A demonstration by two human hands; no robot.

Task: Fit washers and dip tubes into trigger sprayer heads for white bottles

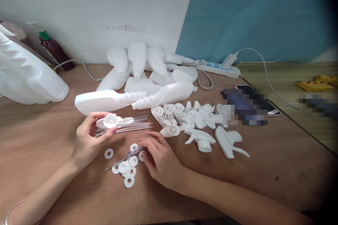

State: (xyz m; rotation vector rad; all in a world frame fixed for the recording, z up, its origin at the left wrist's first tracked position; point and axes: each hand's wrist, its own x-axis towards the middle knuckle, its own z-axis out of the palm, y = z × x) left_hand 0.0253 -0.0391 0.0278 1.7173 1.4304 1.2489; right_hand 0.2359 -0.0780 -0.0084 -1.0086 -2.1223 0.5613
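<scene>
Above counter (39, 137), my left hand (88, 140) holds white sprayer head (112, 121), fingers (93, 116) curled narrow round it, thumb beneath. Right hand (158, 156) lies low, fingers (148, 145) half-curled, tips touching white washers (129, 168) and thin clear tube (124, 156). Bottles (142, 77) lie behind.

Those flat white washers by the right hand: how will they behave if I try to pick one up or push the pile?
The washers look thin and flat against the table, so pinching one probably means sliding it or lifting an edge. They seem light and overlap loosely near the right hand, so a push would likely scatter them. Lying flat, they should not roll.
</scene>
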